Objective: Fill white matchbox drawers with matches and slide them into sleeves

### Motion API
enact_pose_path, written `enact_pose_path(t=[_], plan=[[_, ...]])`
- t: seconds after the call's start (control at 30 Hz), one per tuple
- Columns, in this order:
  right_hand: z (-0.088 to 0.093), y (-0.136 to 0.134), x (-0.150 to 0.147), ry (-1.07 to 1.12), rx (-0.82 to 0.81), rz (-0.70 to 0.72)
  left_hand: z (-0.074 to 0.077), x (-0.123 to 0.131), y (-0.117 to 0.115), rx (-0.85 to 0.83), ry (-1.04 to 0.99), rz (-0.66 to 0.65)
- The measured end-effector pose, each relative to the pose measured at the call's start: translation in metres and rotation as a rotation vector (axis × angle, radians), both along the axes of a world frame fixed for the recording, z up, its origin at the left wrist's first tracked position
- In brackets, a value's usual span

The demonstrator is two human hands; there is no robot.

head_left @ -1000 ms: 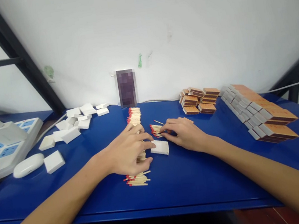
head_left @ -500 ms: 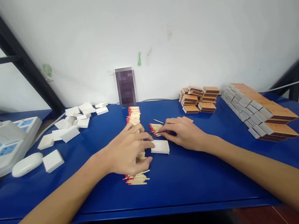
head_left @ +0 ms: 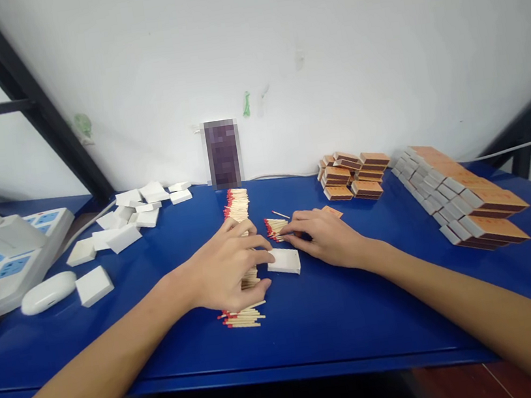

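Note:
My left hand (head_left: 228,267) arches over a long row of red-tipped matches (head_left: 238,204), thumb and fingers apart, hiding the row's middle. One fingertip is at the left edge of a white matchbox tray (head_left: 284,261). Below that hand lies a loose bunch of matches (head_left: 243,319). My right hand (head_left: 322,234) has its thumb and fingertips closed at the tail ends of a small pile of matches (head_left: 274,229), just behind the tray. An orange matchbox sleeve (head_left: 333,212) shows partly behind this hand.
White trays (head_left: 123,222) are heaped at the back left, near a white oval case (head_left: 49,292) and a power strip (head_left: 18,263). Matchboxes (head_left: 356,176) are stacked at the back right, with a larger block of them (head_left: 472,193) farther right. A blurred-out upright object (head_left: 223,154) leans against the wall.
Almost nothing differs. The view has shifted very slightly, and both hands keep their places at the matches.

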State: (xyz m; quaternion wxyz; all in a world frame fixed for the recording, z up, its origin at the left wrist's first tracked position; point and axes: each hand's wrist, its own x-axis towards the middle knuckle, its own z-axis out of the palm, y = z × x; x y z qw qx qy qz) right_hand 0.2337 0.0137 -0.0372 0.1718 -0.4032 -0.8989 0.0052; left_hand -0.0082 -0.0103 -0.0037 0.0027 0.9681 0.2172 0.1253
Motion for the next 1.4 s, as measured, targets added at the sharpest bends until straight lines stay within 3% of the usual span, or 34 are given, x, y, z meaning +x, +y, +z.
enact_pose_path(t=[0.47, 0.93, 1.4], plan=[[-0.0003, -0.0046, 0.0013, 0.002, 0.053, -0.01, 0.0022, 0.0003, -0.0016, -0.024, 0.014, 0.012], [0.0026, -0.0056, 0.0005, 0.002, -0.043, 0.054, 0.0008, 0.0007, -0.0009, -0.002, 0.005, 0.009], [0.0007, -0.0043, 0.0031, 0.009, -0.012, 0.001, 0.0017, 0.0011, -0.002, -0.012, 0.005, -0.005]])
